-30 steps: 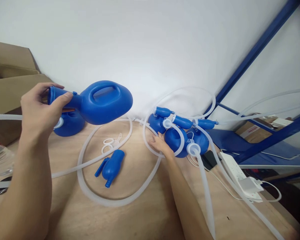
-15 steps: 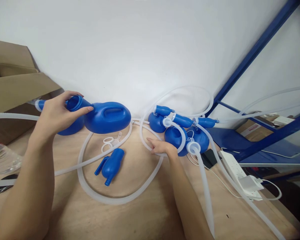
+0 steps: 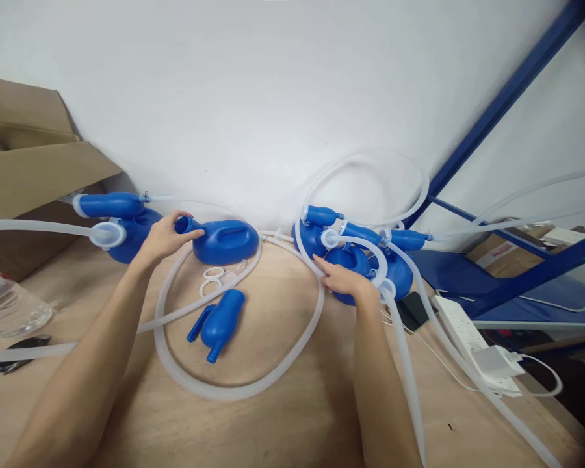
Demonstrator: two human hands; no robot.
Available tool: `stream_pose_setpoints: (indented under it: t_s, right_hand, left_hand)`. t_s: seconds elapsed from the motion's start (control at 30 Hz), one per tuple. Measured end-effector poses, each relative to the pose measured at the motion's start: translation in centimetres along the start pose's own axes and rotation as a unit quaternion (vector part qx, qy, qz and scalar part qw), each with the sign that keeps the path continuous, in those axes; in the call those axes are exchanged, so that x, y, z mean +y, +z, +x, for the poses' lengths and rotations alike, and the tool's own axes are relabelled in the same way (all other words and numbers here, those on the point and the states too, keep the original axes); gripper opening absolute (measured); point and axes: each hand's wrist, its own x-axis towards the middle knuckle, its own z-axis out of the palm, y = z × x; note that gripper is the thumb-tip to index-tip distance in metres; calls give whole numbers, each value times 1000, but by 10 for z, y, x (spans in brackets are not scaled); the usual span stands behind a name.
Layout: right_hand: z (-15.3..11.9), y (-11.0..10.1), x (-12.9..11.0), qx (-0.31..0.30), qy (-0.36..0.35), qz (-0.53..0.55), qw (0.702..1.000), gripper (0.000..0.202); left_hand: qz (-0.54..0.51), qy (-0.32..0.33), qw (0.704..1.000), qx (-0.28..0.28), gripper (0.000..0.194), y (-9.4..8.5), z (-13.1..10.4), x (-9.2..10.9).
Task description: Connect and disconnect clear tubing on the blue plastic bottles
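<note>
My left hand (image 3: 168,239) grips a blue plastic urinal bottle (image 3: 229,242) by its open neck, thumb on the near side. The bottle lies on its side on the table, handle upward. At the right, my right hand (image 3: 344,278) has a translucent hose (image 3: 308,257) between its thumb and outstretched index finger, beside several blue bottles (image 3: 350,258) fitted with hoses. Between my arms lies a loose blue spouted part (image 3: 223,325) with a side arm. White rings (image 3: 210,286) rest behind it, close to the hose.
A blue bottle with hoses (image 3: 131,237) stands left, before an open cardboard box (image 3: 34,175). A clear plastic bottle (image 3: 12,305) and black wrapper (image 3: 19,354) lie nearer. At right are a phone (image 3: 413,311), white power strip (image 3: 468,338) and blue metal shelf (image 3: 517,299).
My left hand has moved right and down with the urinal bottle, now lower on the table. My right hand has shifted right, and the hose loop has moved right with it.
</note>
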Motion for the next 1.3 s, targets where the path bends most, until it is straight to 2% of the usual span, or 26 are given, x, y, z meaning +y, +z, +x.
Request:
stream_pose_setpoints:
  t_s: [0.13, 0.2, 0.23, 0.33, 0.4, 0.47, 0.53, 0.63, 0.73, 0.8, 0.93, 1.03, 1.13, 1.23, 1.3]
  right_hand:
    - [-9, -11, -20, -51, -37, 17, 998, 75]
    - [-11, -13, -26, -46, -41, 20, 998, 73]
    - [-12, -13, -27, -39, -36, 18, 998, 73]
    - [-8, -9, -22, -12, -35, 8, 999, 72]
    - [-1, -3, -15, -11, -45, 3, 999, 70]
    - [6, 4, -9, -26, -53, -3, 998, 68]
    - [13, 9, -6, -47, -51, -10, 998, 67]
    - [20, 14, -10, -67, -45, -16, 997, 67]
    - [19, 15, -18, -81, -49, 6, 996, 69]
    - [17, 14, -24, -100, -48, 20, 994, 71]
    - [15, 16, -30, -127, -34, 19, 991, 74]
    - [16, 17, -31, -140, -31, 19, 989, 75]
    - [18, 18, -30, -146, -33, 21, 988, 75]
    - [19, 18, -30, -120, -70, 35, 990, 77]
    - [18, 17, -32, -73, -120, 58, 988, 80]
  left_hand:
    - [-124, -65, 985, -103, 81, 10, 1, -8]
    - [-92, -54, 988, -107, 75, 2, 2, -6]
    - [-51, -36, 995, -81, 70, -6, 1, -4]
    - [52, -10, 997, 62, 65, -43, -1, -2]
    - [120, -24, 979, 161, 68, -67, -5, -9]
    - [209, -26, 957, 201, 71, -83, -10, -23]
    - [289, -47, 942, 165, 70, -86, -13, -41]
    - [359, -123, 921, 92, 62, -76, -10, -60]
    - [372, -173, 908, 86, 53, -67, -5, -62]
    - [359, -166, 914, 94, 54, -66, -4, -56]
    - [274, -147, 943, 121, 68, -74, -12, -32]
    - [221, -145, 950, 169, 71, -82, -20, -12]
    - [193, -111, 949, 224, 78, -88, -27, 5]
    - [174, -56, 943, 279, 77, -91, -34, 23]
    - [167, -11, 937, 308, 72, -92, -40, 39]
